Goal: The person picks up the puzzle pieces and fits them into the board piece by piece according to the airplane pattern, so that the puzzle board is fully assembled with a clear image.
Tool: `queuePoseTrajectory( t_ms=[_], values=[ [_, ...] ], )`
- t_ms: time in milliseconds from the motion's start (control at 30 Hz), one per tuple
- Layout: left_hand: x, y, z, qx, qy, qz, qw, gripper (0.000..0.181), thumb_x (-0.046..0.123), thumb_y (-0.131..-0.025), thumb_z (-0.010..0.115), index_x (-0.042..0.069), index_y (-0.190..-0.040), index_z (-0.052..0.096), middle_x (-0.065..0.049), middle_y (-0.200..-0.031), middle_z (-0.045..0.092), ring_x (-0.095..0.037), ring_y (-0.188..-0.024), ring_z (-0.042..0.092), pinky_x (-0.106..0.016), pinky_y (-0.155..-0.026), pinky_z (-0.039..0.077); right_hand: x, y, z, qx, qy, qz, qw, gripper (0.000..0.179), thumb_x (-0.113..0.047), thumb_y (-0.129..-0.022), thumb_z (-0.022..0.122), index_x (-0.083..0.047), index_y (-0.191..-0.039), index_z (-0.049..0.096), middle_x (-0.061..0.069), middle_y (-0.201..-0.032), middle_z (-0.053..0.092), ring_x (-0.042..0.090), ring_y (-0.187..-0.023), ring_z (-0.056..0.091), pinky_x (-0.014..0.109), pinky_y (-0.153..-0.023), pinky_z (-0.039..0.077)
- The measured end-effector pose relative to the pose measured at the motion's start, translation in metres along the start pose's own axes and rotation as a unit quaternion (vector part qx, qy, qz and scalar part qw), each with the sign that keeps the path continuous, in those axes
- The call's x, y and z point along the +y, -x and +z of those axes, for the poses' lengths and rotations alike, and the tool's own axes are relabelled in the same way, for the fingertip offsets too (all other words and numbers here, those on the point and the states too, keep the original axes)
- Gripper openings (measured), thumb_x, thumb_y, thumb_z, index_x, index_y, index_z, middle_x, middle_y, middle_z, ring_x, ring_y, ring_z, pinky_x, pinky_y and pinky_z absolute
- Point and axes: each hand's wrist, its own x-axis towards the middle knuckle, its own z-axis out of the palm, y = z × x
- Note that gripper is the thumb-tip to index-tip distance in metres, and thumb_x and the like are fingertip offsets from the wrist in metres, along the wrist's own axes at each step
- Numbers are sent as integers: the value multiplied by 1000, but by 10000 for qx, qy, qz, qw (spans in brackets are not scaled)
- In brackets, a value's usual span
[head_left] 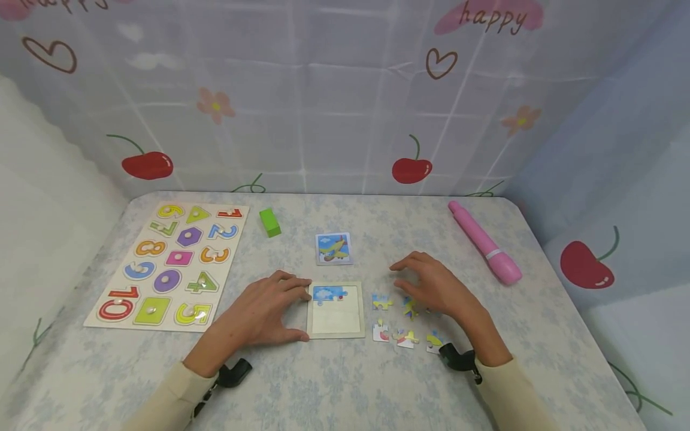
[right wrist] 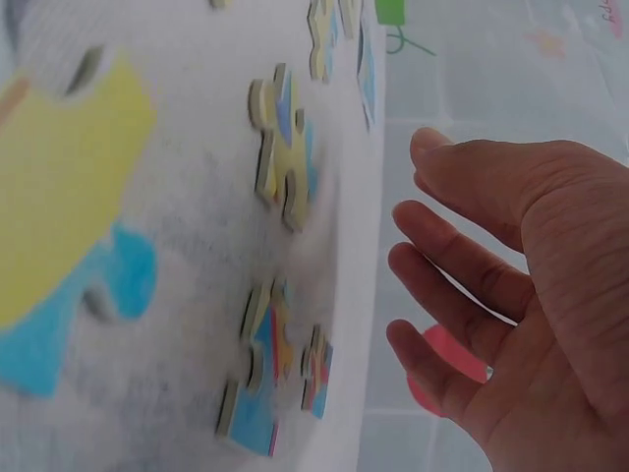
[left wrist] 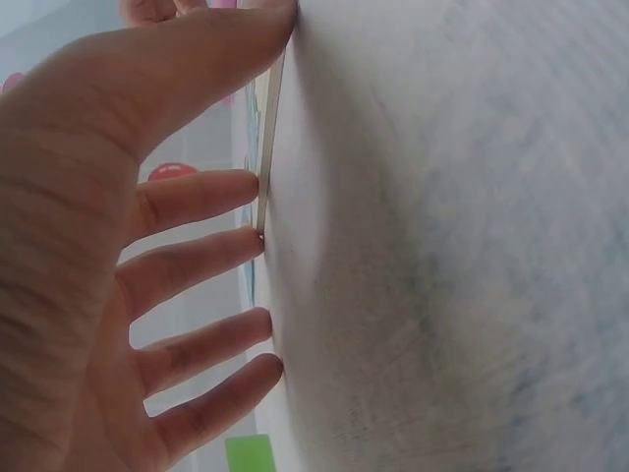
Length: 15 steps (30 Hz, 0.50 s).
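A square wooden puzzle tray (head_left: 336, 320) lies in the middle of the table, with blue sky pieces (head_left: 327, 293) along its upper left part. My left hand (head_left: 265, 309) rests at the tray's left side, its fingertips and thumb touching the edge; in the left wrist view the fingers (left wrist: 201, 202) are spread. To the right of the tray lie several loose jigsaw pieces (head_left: 381, 301), and more are partly hidden by my right hand (head_left: 435, 286). That hand hovers over them, fingers loosely bent, with nothing in its grasp. In the right wrist view it is apart from the yellow-and-blue pieces (right wrist: 287, 152).
Beyond the tray lies a picture card (head_left: 334, 249) of a yellow plane. A green block (head_left: 270, 222) stands to its left. A number-and-shape board (head_left: 180, 281) covers the left side. A pink cylindrical object (head_left: 482, 239) lies at the right. A printed curtain (head_left: 323, 120) hangs behind the table.
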Motion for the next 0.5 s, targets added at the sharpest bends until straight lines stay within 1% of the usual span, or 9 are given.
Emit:
queuePoseTrajectory(
  t_ms=[67, 233, 300, 500],
  values=[
    [0, 0, 0, 11, -10, 11, 10000, 71, 69, -77, 88, 22, -128, 75, 1, -153, 63, -25, -132, 58, -49, -95, 57, 3, 2, -2, 13, -25, 6, 10000, 31, -14, -98, 81, -10, -128, 77, 7, -125, 71, 32, -123, 65, 54, -101, 56],
    [0, -1, 0, 42, -56, 46, 10000, 71, 70, -78, 87, 21, -128, 75, 1, -152, 63, -25, -132, 58, -49, -94, 58, 12, 8, -7, 80, -132, 44, 9999, 30, -12, -98, 80, -9, -127, 76, 8, -125, 71, 28, -106, 69, 48, -90, 59],
    [0, -1, 0, 43, -44, 40, 10000, 71, 70, -78, 87, 21, -128, 75, 1, -152, 63, -25, -132, 59, -49, -94, 58, 16, 10, -8, 109, -115, 99, 9998, 30, -13, -98, 80, -9, -127, 76, 8, -125, 71, 26, -102, 68, 47, -88, 59],
    [0, -1, 0, 16, 14, 8, 10000, 72, 69, -77, 88, 21, -129, 75, 1, -153, 62, -25, -132, 58, -49, -95, 57, 26, 16, -9, 119, 65, 251, 9996, 31, -12, -96, 82, -8, -127, 77, 8, -120, 72, 28, -109, 67, 51, -94, 58]
  ],
)
